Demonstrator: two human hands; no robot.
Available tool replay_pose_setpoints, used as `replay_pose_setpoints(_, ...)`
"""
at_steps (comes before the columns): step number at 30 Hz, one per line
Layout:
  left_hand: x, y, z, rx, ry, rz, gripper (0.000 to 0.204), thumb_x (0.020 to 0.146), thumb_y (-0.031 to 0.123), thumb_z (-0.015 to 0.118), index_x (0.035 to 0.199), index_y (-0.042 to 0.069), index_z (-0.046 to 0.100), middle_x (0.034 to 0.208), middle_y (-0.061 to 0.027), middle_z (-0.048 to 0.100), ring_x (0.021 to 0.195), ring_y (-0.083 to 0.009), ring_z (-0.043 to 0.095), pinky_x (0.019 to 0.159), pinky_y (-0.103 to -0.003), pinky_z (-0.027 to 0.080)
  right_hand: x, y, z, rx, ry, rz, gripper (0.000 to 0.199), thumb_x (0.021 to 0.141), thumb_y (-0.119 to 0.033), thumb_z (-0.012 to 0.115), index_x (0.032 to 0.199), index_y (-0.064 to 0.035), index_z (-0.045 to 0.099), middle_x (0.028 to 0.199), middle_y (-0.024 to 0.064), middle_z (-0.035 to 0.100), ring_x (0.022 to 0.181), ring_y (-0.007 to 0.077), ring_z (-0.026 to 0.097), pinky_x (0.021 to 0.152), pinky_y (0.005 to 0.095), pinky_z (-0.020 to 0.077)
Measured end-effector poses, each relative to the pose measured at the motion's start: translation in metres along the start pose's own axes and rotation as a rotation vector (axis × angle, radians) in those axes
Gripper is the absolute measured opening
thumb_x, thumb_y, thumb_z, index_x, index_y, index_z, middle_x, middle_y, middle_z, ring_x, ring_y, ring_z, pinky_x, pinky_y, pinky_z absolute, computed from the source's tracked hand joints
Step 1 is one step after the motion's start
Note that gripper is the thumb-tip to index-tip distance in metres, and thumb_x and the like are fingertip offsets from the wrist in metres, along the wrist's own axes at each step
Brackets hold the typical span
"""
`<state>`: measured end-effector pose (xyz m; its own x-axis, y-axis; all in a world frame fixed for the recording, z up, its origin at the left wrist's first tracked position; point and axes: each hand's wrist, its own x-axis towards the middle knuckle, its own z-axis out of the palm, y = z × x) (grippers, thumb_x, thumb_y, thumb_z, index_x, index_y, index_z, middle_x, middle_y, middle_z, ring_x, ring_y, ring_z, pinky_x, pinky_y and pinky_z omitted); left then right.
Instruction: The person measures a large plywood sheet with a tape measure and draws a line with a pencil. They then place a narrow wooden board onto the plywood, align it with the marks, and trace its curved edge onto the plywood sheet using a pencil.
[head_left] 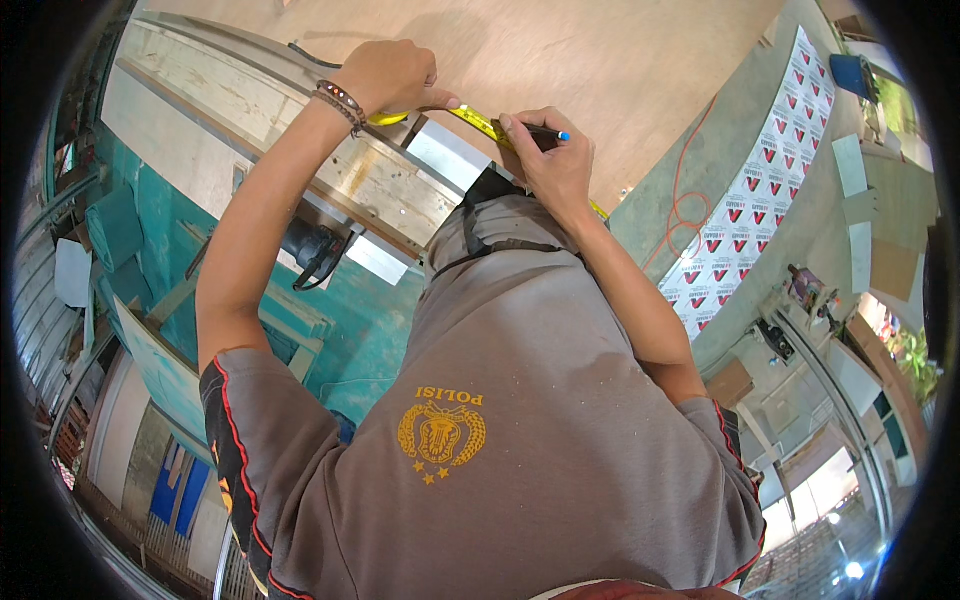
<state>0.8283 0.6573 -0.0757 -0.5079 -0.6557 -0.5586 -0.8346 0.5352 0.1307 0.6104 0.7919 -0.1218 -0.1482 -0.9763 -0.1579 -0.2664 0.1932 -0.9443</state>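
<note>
A yellow tape measure (472, 118) lies stretched along the near edge of a broad plywood sheet (620, 60). My left hand (388, 78) is closed over the tape at its left part, thumb laid along the blade. Part of what lies under those fingers is hidden. In my right hand (556, 165) a dark pen (546, 132) with a blue end is pinched, held beside the tape. The pen's tip is hidden by my fingers. The tape runs on under this hand, and a bit of it shows again to the right.
Long wooden boards (370, 185) run along the near left side of the plywood. Below them sits a black power tool (312, 250). To the right, an orange cord (690, 205) loops on the floor beside a white printed strip (765, 175). A blue bucket (852, 77) stands farther off.
</note>
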Motion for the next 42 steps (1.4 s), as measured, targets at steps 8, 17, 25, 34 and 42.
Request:
replay_pose_setpoints(8, 0.0006, -0.0013, 0.0027, -0.002, 0.004, -0.011, 0.070, 0.089, 0.074, 0.065, 0.087, 0.006, 0.081, 0.080, -0.0158, 0.075, 0.078, -0.0345, 0.075, 0.073, -0.045, 0.059, 0.0011, -0.0018, 0.0005, -0.024, -0.012, 0.019, 0.017, 0.093, -0.017, 0.080, 0.091, 0.0003, 0.077, 0.073, 0.0095, 0.075, 0.065, 0.0110, 0.068, 0.060, 0.0288, 0.0521)
replay_pose_setpoints(17, -0.0008, -0.0004, 0.0034, -0.014, 0.028, -0.019, 0.067, 0.089, 0.071, 0.067, 0.086, 0.007, 0.081, 0.078, -0.0152, 0.075, 0.078, -0.0342, 0.074, 0.073, -0.046, 0.058, 0.0011, -0.0031, 0.0002, -0.040, 0.003, -0.038, 0.017, 0.094, -0.016, 0.079, 0.091, 0.0010, 0.077, 0.077, 0.0119, 0.077, 0.067, 0.0136, 0.071, 0.063, 0.0296, 0.0544)
replay_pose_setpoints(25, -0.0005, -0.0023, 0.0061, -0.030, 0.052, -0.002, 0.066, 0.089, 0.071, 0.068, 0.090, 0.006, 0.081, 0.081, -0.0160, 0.076, 0.080, -0.0349, 0.074, 0.075, -0.046, 0.058, 0.0008, -0.0011, 0.0001, -0.016, 0.006, -0.034, 0.017, 0.094, -0.016, 0.079, 0.091, 0.0010, 0.077, 0.075, 0.0108, 0.076, 0.065, 0.0128, 0.070, 0.060, 0.0294, 0.0536)
replay_pose_setpoints(34, -0.0012, 0.0005, 0.0048, -0.026, 0.051, -0.014, 0.066, 0.089, 0.071, 0.068, 0.085, 0.007, 0.081, 0.080, -0.0159, 0.075, 0.079, -0.0341, 0.074, 0.073, -0.046, 0.058, 0.0013, 0.0050, 0.0012, -0.033, 0.025, -0.059, 0.019, 0.094, -0.018, 0.080, 0.091, 0.0009, 0.076, 0.074, 0.0105, 0.075, 0.066, 0.0115, 0.068, 0.060, 0.0291, 0.0526)
replay_pose_setpoints(42, -0.0010, 0.0006, 0.0061, -0.026, 0.043, -0.032, 0.066, 0.089, 0.071, 0.067, 0.086, 0.007, 0.081, 0.082, -0.0163, 0.076, 0.081, -0.0350, 0.075, 0.074, -0.046, 0.059, 0.0008, -0.0003, -0.0021, 0.001, -0.033, 0.032, 0.019, 0.094, -0.019, 0.081, 0.093, 0.0004, 0.078, 0.079, 0.0059, 0.076, 0.072, 0.0084, 0.067, 0.066, 0.0271, 0.0534)
